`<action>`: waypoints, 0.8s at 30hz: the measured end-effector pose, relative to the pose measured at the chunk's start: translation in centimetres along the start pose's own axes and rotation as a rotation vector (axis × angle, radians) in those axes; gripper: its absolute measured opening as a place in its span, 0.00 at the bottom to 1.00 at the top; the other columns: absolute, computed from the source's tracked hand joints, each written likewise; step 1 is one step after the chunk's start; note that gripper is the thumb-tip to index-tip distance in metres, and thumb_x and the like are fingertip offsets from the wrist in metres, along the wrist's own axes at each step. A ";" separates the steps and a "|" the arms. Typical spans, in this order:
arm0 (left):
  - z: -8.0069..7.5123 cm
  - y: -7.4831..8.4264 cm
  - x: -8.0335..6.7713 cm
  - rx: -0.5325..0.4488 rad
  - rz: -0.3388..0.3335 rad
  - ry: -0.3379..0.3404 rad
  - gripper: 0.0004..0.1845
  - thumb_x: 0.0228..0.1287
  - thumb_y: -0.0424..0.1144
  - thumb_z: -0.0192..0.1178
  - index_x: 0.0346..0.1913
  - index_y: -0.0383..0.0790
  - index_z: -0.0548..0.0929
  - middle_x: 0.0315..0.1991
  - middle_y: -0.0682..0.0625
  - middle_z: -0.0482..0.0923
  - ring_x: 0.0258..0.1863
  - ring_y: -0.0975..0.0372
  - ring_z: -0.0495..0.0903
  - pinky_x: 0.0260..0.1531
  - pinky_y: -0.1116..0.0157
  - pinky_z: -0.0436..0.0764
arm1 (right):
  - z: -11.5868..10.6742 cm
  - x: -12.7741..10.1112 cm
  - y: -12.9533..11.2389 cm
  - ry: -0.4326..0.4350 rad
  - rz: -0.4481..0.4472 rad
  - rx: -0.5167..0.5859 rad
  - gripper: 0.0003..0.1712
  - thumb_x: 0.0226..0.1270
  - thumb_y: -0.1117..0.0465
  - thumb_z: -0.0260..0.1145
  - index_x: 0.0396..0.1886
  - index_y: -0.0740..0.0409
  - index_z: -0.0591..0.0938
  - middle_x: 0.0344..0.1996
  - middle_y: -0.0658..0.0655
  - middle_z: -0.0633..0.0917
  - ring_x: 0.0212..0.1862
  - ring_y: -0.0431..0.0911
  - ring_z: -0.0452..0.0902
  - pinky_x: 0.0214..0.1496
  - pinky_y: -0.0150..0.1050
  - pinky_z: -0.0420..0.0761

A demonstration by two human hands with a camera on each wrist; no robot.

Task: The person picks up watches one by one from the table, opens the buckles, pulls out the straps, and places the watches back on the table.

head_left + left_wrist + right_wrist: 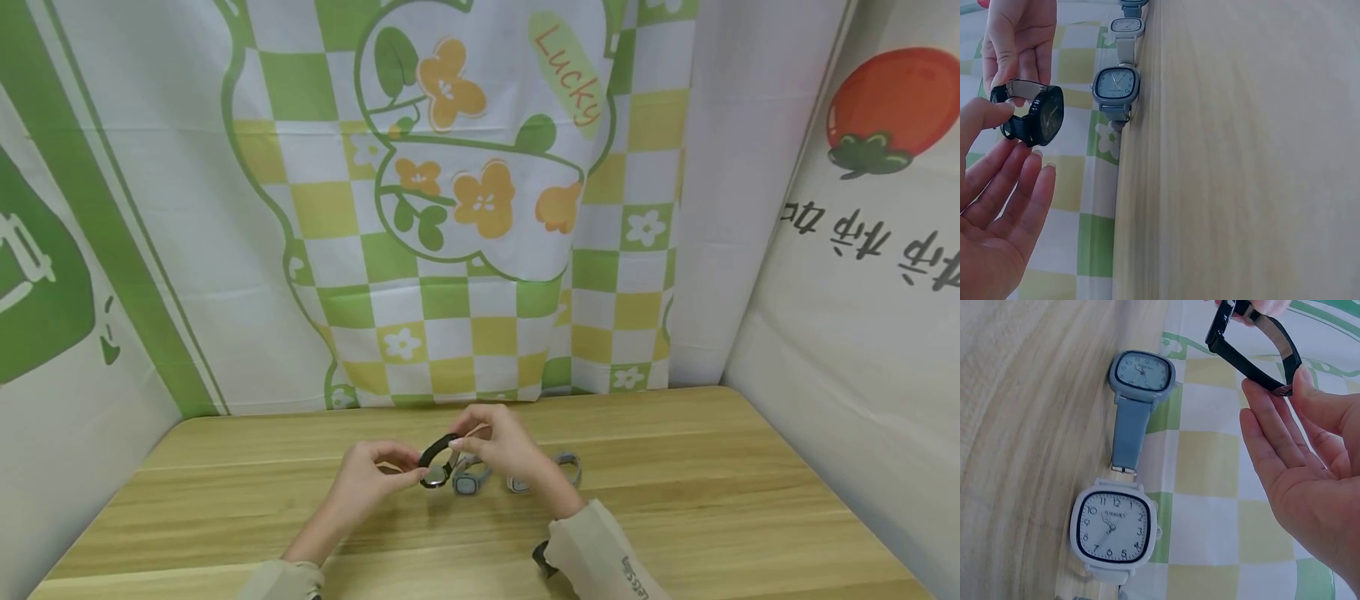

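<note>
Bright, even light floods the head view, soft and diffuse, with no hard shadows anywhere on the pale wooden surface (675, 500). Wide-angle bending shows at the left and right edges, where the green-and-white patterned cloth backdrop (480, 208) leans outward. Over to the left wrist view: slightly washed out, a cool bluish cast, the wood grain smeared and soft on the right half of the frame. Right wrist view now, sharper, the white square-faced watch (1113, 528) crisp at lower left, a faint sheen on its glass.
</note>
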State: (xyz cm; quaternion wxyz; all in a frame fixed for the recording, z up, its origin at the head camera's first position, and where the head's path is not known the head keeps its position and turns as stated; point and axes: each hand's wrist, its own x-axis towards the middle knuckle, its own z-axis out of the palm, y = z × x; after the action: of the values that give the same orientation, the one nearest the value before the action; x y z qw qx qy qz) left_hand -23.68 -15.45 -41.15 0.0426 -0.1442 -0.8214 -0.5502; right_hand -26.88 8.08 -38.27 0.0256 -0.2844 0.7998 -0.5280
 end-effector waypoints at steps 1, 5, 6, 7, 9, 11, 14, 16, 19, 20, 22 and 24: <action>0.0 0.0 0.0 0.003 0.001 0.000 0.09 0.60 0.32 0.77 0.40 0.30 0.91 0.36 0.45 0.90 0.37 0.61 0.87 0.40 0.69 0.87 | 0.0 0.0 0.0 0.004 0.000 -0.001 0.03 0.71 0.71 0.71 0.42 0.66 0.86 0.42 0.62 0.88 0.43 0.58 0.91 0.47 0.54 0.89; 0.0 -0.1 0.1 0.007 0.000 0.003 0.09 0.60 0.31 0.77 0.40 0.29 0.90 0.36 0.44 0.90 0.37 0.61 0.87 0.40 0.69 0.87 | -0.2 0.0 0.1 0.009 0.003 -0.003 0.03 0.71 0.70 0.71 0.42 0.65 0.87 0.43 0.62 0.88 0.43 0.57 0.91 0.48 0.51 0.89; 0.0 -0.1 0.1 0.006 -0.001 0.004 0.09 0.59 0.31 0.77 0.40 0.29 0.90 0.36 0.44 0.90 0.37 0.61 0.87 0.40 0.69 0.87 | -0.2 0.0 0.1 0.008 0.002 -0.001 0.03 0.71 0.70 0.71 0.42 0.65 0.87 0.43 0.62 0.88 0.44 0.58 0.91 0.48 0.51 0.89; 0.0 0.0 0.0 0.003 -0.001 0.005 0.09 0.59 0.31 0.77 0.40 0.29 0.90 0.36 0.44 0.90 0.37 0.61 0.87 0.40 0.69 0.87 | -0.2 0.0 0.1 0.007 0.003 0.000 0.03 0.71 0.70 0.71 0.42 0.65 0.86 0.43 0.62 0.88 0.44 0.58 0.91 0.48 0.51 0.89; 0.0 0.0 0.0 -0.003 0.001 0.004 0.10 0.60 0.31 0.77 0.40 0.29 0.90 0.36 0.44 0.90 0.37 0.61 0.87 0.40 0.68 0.87 | -0.2 0.0 0.1 0.006 0.005 0.003 0.04 0.71 0.70 0.71 0.43 0.66 0.86 0.43 0.62 0.88 0.44 0.58 0.91 0.48 0.52 0.89; 0.0 0.1 0.0 -0.011 0.002 0.000 0.10 0.60 0.32 0.77 0.42 0.29 0.90 0.37 0.44 0.90 0.37 0.60 0.87 0.40 0.68 0.87 | -0.1 0.0 0.1 0.004 0.006 0.002 0.03 0.71 0.70 0.71 0.43 0.65 0.86 0.43 0.62 0.88 0.44 0.58 0.91 0.48 0.51 0.89; 0.0 0.2 -0.1 -0.028 0.005 -0.003 0.11 0.61 0.32 0.77 0.44 0.29 0.90 0.38 0.43 0.90 0.38 0.60 0.87 0.41 0.68 0.87 | -0.1 0.0 0.1 -0.001 0.002 0.004 0.03 0.71 0.71 0.71 0.42 0.66 0.86 0.43 0.62 0.88 0.44 0.57 0.91 0.48 0.53 0.89; 0.1 0.3 -0.1 -0.034 0.005 -0.001 0.12 0.62 0.33 0.77 0.45 0.29 0.90 0.39 0.43 0.90 0.38 0.60 0.86 0.41 0.68 0.87 | 0.0 0.0 0.1 -0.008 -0.001 0.007 0.03 0.71 0.72 0.70 0.42 0.66 0.86 0.43 0.63 0.88 0.43 0.57 0.91 0.49 0.55 0.89; 0.2 0.4 -0.1 -0.041 0.002 0.004 0.12 0.62 0.33 0.76 0.45 0.30 0.90 0.39 0.44 0.90 0.39 0.60 0.86 0.42 0.68 0.87 | 0.2 0.1 0.1 -0.021 -0.007 0.025 0.02 0.71 0.73 0.70 0.42 0.67 0.86 0.42 0.64 0.88 0.43 0.57 0.91 0.49 0.58 0.89; 0.2 0.4 -0.1 -0.043 0.001 0.005 0.12 0.63 0.33 0.76 0.45 0.30 0.90 0.39 0.44 0.90 0.39 0.60 0.86 0.42 0.68 0.87 | 0.2 0.1 0.1 -0.025 -0.008 0.027 0.02 0.71 0.73 0.70 0.42 0.68 0.85 0.42 0.64 0.88 0.42 0.57 0.91 0.49 0.58 0.89; 0.2 0.5 -0.1 -0.045 0.000 0.007 0.11 0.63 0.34 0.76 0.45 0.30 0.90 0.39 0.44 0.90 0.40 0.60 0.86 0.42 0.68 0.87 | 0.3 0.0 0.0 -0.033 -0.011 0.030 0.03 0.71 0.74 0.69 0.42 0.69 0.85 0.42 0.65 0.88 0.42 0.57 0.91 0.49 0.58 0.89; 0.3 0.5 -0.1 -0.046 0.001 0.015 0.11 0.63 0.33 0.76 0.45 0.30 0.90 0.39 0.44 0.90 0.40 0.61 0.87 0.42 0.68 0.87 | 0.3 0.0 0.0 -0.040 -0.013 0.032 0.03 0.71 0.74 0.69 0.42 0.70 0.85 0.43 0.65 0.87 0.43 0.57 0.91 0.49 0.57 0.89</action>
State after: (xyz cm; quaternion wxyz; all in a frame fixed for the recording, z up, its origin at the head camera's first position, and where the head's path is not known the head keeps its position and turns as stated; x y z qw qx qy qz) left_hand -23.43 -15.00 -40.83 0.0458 -0.1416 -0.8081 -0.5699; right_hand -26.75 7.82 -38.38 0.0427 -0.2998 0.7887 -0.5350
